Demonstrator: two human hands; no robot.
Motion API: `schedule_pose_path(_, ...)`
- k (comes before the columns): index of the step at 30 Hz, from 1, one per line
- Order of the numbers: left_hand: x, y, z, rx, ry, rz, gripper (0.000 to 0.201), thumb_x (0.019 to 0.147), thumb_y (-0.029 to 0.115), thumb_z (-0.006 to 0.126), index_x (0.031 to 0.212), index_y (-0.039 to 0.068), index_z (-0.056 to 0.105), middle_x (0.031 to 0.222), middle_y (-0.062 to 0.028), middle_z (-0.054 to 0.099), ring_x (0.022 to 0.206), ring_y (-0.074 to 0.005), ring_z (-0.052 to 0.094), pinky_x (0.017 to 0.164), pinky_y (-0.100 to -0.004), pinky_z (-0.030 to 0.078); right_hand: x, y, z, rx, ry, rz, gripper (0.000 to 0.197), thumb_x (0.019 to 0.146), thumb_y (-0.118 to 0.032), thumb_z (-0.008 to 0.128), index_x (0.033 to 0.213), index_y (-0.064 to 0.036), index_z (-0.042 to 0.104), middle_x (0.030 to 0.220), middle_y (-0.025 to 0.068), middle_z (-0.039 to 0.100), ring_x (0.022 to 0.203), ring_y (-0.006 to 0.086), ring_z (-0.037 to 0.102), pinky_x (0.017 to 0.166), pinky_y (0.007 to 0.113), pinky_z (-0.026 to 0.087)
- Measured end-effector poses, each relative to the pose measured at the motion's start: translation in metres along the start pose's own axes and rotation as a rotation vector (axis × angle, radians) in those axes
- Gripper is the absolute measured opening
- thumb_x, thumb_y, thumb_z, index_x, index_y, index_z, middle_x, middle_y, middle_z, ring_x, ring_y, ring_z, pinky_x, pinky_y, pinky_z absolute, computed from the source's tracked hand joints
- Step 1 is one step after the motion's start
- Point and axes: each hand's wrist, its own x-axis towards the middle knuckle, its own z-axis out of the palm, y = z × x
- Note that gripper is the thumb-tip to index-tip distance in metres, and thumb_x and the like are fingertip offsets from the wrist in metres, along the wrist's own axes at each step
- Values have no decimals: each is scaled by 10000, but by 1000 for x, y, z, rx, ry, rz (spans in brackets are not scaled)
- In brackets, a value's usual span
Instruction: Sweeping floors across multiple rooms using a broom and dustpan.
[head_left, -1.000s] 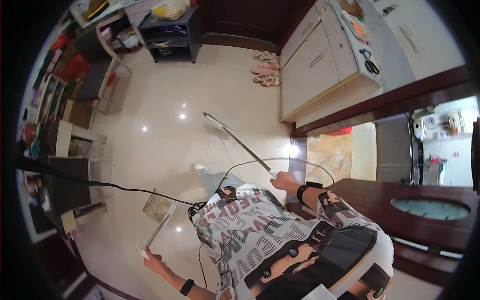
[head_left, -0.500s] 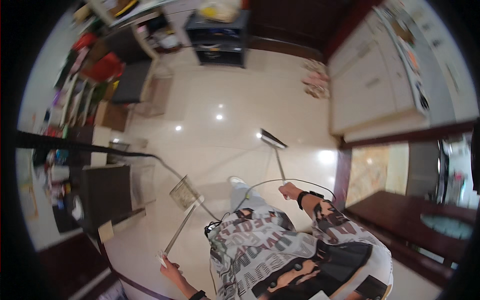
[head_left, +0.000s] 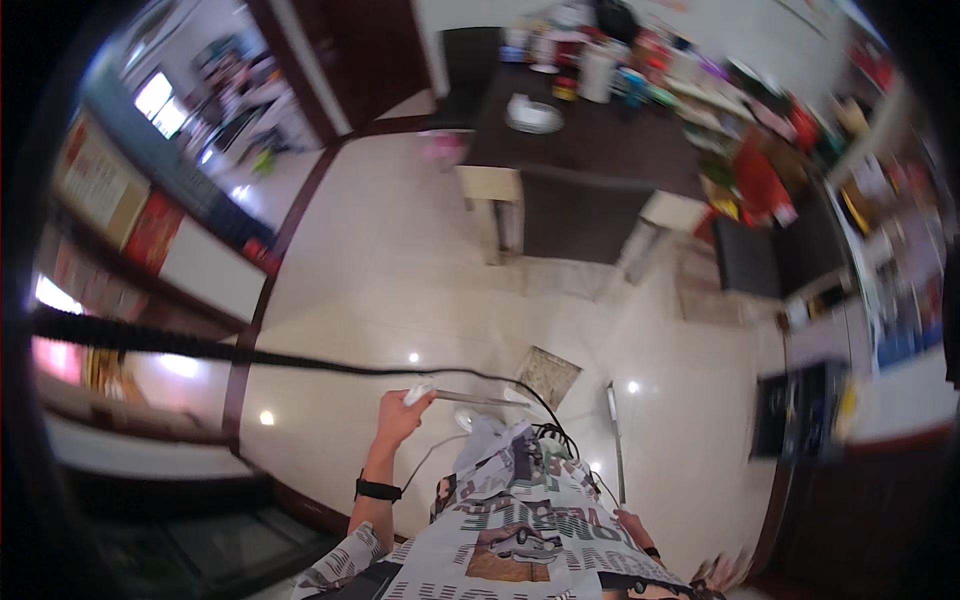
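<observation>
My left hand [head_left: 398,418] is closed around the pale end of a long dustpan handle [head_left: 470,398], which runs off to the right. At its far end, the flat dustpan [head_left: 550,376] rests on the tiled floor with greyish debris in it. Lower right, my right hand [head_left: 632,527] grips the thin handle of a broom [head_left: 619,455]; its narrow head [head_left: 612,400] is at the floor to the right of the dustpan. A black cable [head_left: 400,371] crosses in front of my left hand and past the dustpan. My shoe [head_left: 464,418] shows below the dustpan handle.
Ahead stands a dark-topped table [head_left: 600,135] with bottles and a white dish. A dark chair [head_left: 575,215] is at its near side, another [head_left: 750,258] to the right. A black shelf unit [head_left: 800,410] stands at right. A doorway opens at far left.
My view has swung left, bringing the table from the left side to straight ahead. My left hand has come up and forward; the dustpan and broom now lie closer together. Both hands keep their grips.
</observation>
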Motion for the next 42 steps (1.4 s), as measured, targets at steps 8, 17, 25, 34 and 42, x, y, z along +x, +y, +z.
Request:
schedule_pose_path(8,-112,37,-185,-413,176,-289,327,788,303,677,646,25,578,500,-13,506,431,-84,493,412,-246,385,-95,-244,75,-408,-80,63,302,809,-252,589,701,24,530,588,66,507,443,158,461,426,287,359)
schedule_pose_path(17,-114,50,-303,-1226,412,-444,312,831,243,645,643,116,431,479,54,326,406,-65,332,403,-247,312,-32,-486,295,-666,-280,187,246,817,-242,575,756,-10,523,517,41,439,392,160,391,352,303,338)
schedule_pose_path(25,-79,-25,-434,-937,755,-749,224,797,260,661,764,59,567,515,-14,493,408,-91,473,385,-249,365,-25,-594,602,-882,-570,52,237,831,-248,567,823,-13,539,502,25,401,390,143,397,343,278,331)
schedule_pose_path(34,-57,-157,-592,-665,1003,-806,336,787,279,651,629,-9,582,461,-44,512,399,-134,529,413,-280,420,-125,-638,959,-1254,-762,13,307,845,-333,559,714,-65,482,492,2,416,385,113,387,347,265,325)
schedule_pose_path(42,-60,-295,-720,-1103,1173,-836,340,800,276,647,590,57,493,453,-17,455,386,-110,465,374,-271,362,-176,-589,1247,-1805,-983,-761,435,877,-361,476,671,18,531,556,113,566,465,216,581,448,340,461)
